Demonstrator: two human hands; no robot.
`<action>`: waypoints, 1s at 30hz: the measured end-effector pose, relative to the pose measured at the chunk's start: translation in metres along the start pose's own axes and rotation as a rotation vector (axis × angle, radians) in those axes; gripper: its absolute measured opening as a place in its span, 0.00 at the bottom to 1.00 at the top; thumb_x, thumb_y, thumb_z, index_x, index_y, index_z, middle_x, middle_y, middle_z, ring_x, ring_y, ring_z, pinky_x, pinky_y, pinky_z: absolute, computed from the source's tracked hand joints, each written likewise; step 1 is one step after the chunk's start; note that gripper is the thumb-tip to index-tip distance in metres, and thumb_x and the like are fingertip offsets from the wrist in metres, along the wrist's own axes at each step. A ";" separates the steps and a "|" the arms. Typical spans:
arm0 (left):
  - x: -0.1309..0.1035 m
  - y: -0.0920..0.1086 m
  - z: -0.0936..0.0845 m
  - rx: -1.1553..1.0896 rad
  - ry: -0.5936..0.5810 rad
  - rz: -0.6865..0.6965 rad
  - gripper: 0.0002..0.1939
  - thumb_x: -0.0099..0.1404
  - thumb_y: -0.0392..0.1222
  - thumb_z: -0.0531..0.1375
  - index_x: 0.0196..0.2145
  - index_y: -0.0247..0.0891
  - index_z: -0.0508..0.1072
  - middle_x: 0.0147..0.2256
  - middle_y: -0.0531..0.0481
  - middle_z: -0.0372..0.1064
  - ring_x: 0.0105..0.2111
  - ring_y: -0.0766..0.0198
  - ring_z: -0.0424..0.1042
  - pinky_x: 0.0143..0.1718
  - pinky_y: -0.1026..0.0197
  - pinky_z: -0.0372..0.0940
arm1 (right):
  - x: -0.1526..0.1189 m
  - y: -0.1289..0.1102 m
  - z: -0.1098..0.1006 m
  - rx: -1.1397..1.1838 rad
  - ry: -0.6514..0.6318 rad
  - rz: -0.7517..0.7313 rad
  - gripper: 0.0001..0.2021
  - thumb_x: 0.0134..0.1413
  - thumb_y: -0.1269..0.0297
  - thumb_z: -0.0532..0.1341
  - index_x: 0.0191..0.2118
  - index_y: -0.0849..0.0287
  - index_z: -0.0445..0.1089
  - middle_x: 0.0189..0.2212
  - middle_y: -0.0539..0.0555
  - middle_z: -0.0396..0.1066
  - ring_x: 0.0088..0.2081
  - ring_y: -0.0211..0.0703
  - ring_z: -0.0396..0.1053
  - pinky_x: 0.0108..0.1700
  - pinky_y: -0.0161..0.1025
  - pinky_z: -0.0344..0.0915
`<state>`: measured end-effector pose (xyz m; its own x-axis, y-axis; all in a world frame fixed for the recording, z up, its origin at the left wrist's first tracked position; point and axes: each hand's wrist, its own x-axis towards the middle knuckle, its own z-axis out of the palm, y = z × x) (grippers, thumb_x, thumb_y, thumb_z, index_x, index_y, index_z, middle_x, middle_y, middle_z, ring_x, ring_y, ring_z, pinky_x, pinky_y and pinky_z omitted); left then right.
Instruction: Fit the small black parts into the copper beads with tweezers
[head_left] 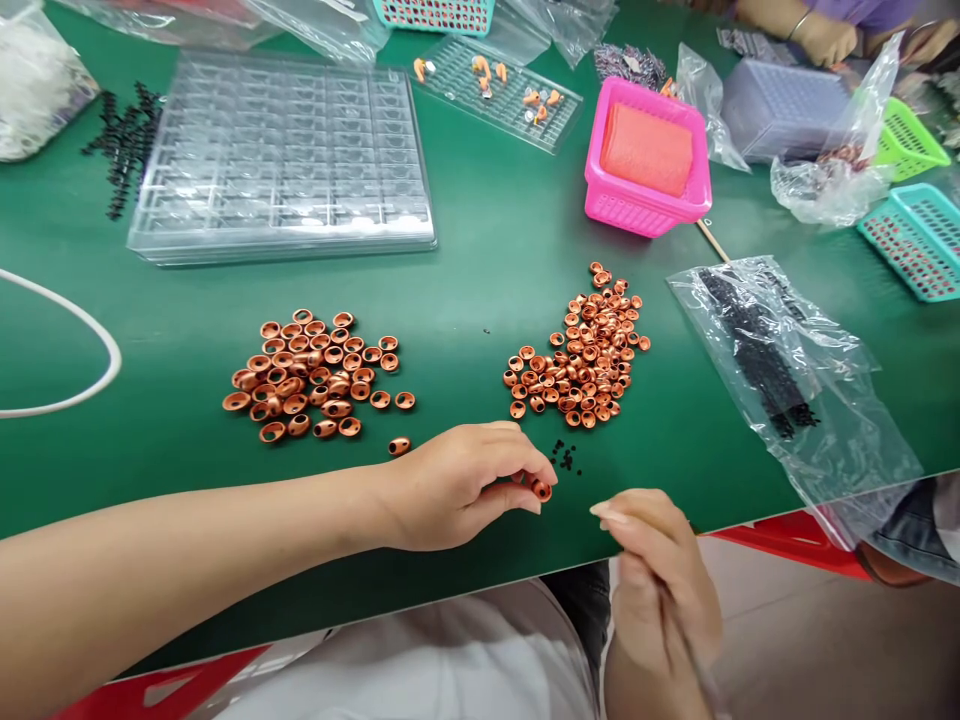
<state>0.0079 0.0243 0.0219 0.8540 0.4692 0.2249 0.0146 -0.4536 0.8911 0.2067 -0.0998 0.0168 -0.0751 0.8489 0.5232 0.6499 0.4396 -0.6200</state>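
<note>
Left hand (457,485) pinching a copper bead (540,490) in narrowed fingertips; right hand (656,580) curled loosely (contents impossible to tell) near black bits (566,457).

Left hand (457,485) pinches a copper bead (540,489) above the green table (487,250).

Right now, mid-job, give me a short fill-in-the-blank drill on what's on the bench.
1. The left hand pinches a copper-coloured ring between thumb and ____.
2. The table surface is ____ in colour.
3. The pink basket holds a folded ____ cloth.
4. The tiny black beads lie nearest the ____ pile of rings.

Missing words: fingers; green; red; right
</note>
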 end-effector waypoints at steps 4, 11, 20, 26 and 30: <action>-0.002 0.003 -0.001 0.034 -0.035 0.029 0.05 0.69 0.30 0.56 0.41 0.36 0.71 0.36 0.47 0.74 0.35 0.64 0.69 0.41 0.63 0.65 | -0.002 0.007 -0.001 -0.059 -0.132 -0.095 0.20 0.56 0.79 0.62 0.53 0.58 0.68 0.37 0.54 0.72 0.36 0.40 0.69 0.36 0.40 0.69; -0.005 0.006 0.001 0.166 -0.062 0.116 0.05 0.71 0.32 0.54 0.42 0.35 0.70 0.34 0.46 0.73 0.34 0.62 0.68 0.37 0.62 0.66 | -0.008 0.018 0.004 -0.166 -0.271 -0.248 0.17 0.62 0.74 0.57 0.55 0.60 0.68 0.40 0.56 0.76 0.39 0.43 0.69 0.39 0.43 0.69; -0.011 0.005 0.004 0.237 -0.090 0.152 0.07 0.71 0.32 0.52 0.42 0.33 0.70 0.32 0.44 0.72 0.33 0.61 0.68 0.33 0.62 0.66 | -0.008 0.016 0.002 -0.126 -0.332 -0.291 0.21 0.63 0.75 0.54 0.60 0.63 0.64 0.43 0.58 0.76 0.39 0.44 0.70 0.37 0.42 0.68; -0.011 0.006 0.005 0.217 -0.065 0.153 0.06 0.71 0.32 0.53 0.42 0.34 0.70 0.33 0.44 0.74 0.33 0.61 0.70 0.34 0.62 0.67 | -0.006 0.013 -0.001 -0.140 -0.337 -0.311 0.20 0.64 0.74 0.53 0.60 0.63 0.65 0.43 0.58 0.76 0.39 0.44 0.71 0.35 0.42 0.69; -0.011 0.008 0.004 0.199 -0.081 0.150 0.07 0.71 0.31 0.53 0.42 0.33 0.70 0.34 0.43 0.74 0.33 0.61 0.69 0.35 0.61 0.67 | -0.005 0.013 0.001 -0.101 -0.352 -0.302 0.20 0.64 0.76 0.52 0.59 0.63 0.65 0.42 0.57 0.76 0.39 0.43 0.70 0.34 0.42 0.69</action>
<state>0.0005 0.0124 0.0247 0.8929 0.3272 0.3093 -0.0202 -0.6571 0.7535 0.2148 -0.0985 0.0057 -0.5119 0.7432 0.4307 0.6287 0.6658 -0.4018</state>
